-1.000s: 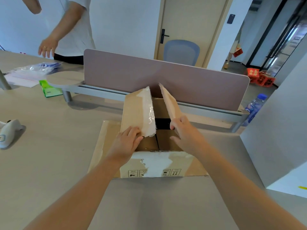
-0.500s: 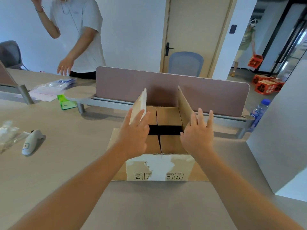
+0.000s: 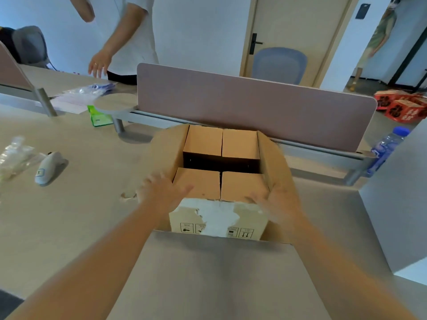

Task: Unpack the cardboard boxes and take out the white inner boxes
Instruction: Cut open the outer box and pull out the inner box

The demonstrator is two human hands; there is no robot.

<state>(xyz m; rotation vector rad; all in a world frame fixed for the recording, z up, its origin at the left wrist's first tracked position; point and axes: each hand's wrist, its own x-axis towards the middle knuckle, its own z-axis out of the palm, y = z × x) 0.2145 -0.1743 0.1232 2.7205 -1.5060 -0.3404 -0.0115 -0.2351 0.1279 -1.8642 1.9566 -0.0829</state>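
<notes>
A brown cardboard box with torn white tape on its near face stands on the desk in front of me. Its two long side flaps are folded outward and down. Inside, inner cardboard flaps lie across the top, with a dark gap between the far pair and the near pair; no white inner box shows. My left hand presses flat with spread fingers on the left flap by the near left corner. My right hand lies flat on the right flap at the near right corner. Both hands are blurred.
A pink desk divider runs right behind the box. To the left lie a handheld scanner, clear plastic bags and a green packet. A water bottle stands at the right beside a grey-white panel. Another person stands across the desk.
The side flaps, held upright a second ago, have been pushed outward and down. My hands moved from the flaps' upper edges to the box's near corners.
</notes>
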